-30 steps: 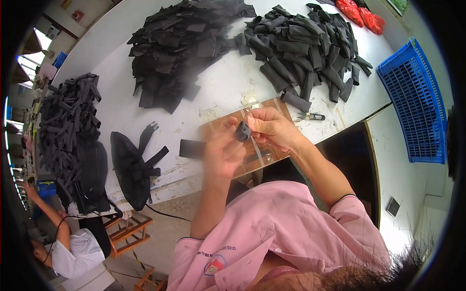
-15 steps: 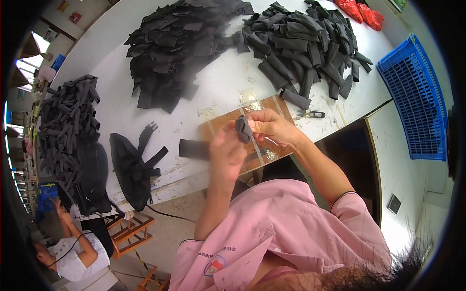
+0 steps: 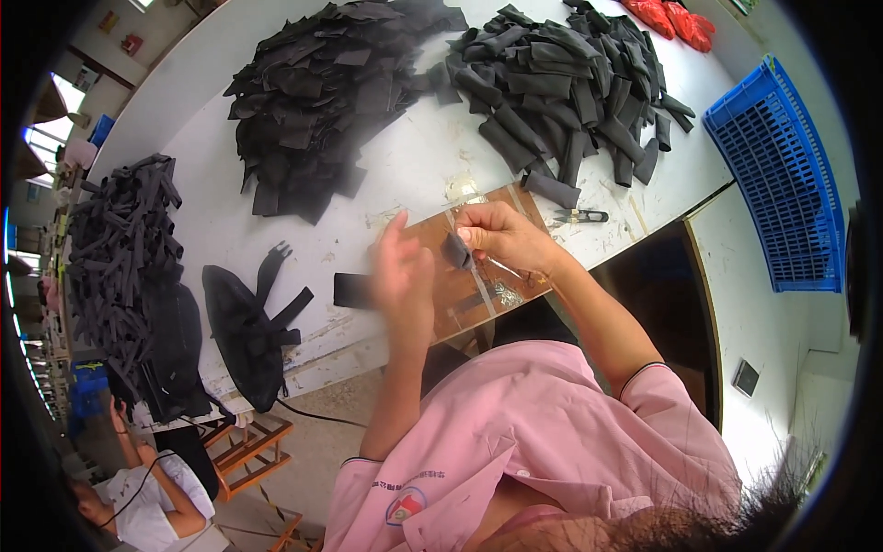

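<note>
My right hand (image 3: 501,237) pinches a small rolled piece of dark grey fabric (image 3: 454,250) over a brown wooden board (image 3: 451,317). A thin, pale, rod-like thing (image 3: 501,269) shows beneath that hand; whether I hold it is unclear. To the left, my left hand (image 3: 402,276) is blurred, its fingers stretched out and apart from the rolled piece, with nothing visible in them. Beside it lies a flat dark fabric strip (image 3: 351,290), whose right end the hand hides. Small thread snips (image 3: 581,216) rest just past the board's right side.
Flat dark fabric pieces (image 3: 303,120) and rolled dark fabric tubes (image 3: 561,83) are heaped on the white table (image 3: 386,175). Narrow strips (image 3: 120,267) and a black pouch-like item (image 3: 241,336) lie left. A blue crate (image 3: 782,175) stands right; another person (image 3: 152,492) sits lower left.
My left hand has come away from the rolled fabric and moved left, fingers stretched. My right hand still pinches the piece, now slightly lower.
</note>
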`<state>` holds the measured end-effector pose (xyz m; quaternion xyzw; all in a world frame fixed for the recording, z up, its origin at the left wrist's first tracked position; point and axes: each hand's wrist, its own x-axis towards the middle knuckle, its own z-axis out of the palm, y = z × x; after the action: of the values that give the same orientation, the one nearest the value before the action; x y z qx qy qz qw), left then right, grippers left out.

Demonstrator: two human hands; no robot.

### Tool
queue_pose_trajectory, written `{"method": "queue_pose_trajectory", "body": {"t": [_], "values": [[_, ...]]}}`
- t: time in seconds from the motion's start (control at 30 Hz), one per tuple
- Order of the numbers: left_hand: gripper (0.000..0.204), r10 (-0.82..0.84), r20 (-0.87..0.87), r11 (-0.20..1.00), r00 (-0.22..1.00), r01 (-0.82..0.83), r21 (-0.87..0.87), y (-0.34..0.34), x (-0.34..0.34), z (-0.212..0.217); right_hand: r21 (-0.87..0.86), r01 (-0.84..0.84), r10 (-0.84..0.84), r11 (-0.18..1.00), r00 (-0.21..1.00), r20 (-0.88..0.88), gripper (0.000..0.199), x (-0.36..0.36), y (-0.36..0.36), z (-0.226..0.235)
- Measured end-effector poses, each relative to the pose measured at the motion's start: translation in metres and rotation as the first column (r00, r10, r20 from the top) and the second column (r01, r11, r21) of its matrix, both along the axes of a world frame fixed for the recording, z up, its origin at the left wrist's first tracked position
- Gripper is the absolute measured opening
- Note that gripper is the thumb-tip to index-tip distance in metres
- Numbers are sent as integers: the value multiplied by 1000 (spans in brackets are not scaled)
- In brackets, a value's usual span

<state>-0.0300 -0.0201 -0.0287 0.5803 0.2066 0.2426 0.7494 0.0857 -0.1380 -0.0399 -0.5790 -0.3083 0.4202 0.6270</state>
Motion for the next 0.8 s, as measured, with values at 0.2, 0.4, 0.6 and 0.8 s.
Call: {"method": "queue_pose_trajectory", "body": {"t": [0.2, 0.4, 0.6, 0.8], "values": [[7, -146, 276, 981, 950, 102, 165, -1, 5, 26, 211, 268, -341, 940, 722, 602, 36, -15, -16, 42], [10, -12, 260, 999, 965, 21, -33, 6, -9, 6, -20, 199, -27, 980, 232, 972, 27, -21, -4, 41], [14, -311, 288, 925, 906, 358, -127, 5, 17, 26, 46, 134, -112, 990, 541, 833, 22, -16, -8, 18], [10, -273, -104, 851, 956, 291, 438, -4, 16, 27, 60, 136, -147, 989, 843, 517, 25, -24, -8, -15]]}}
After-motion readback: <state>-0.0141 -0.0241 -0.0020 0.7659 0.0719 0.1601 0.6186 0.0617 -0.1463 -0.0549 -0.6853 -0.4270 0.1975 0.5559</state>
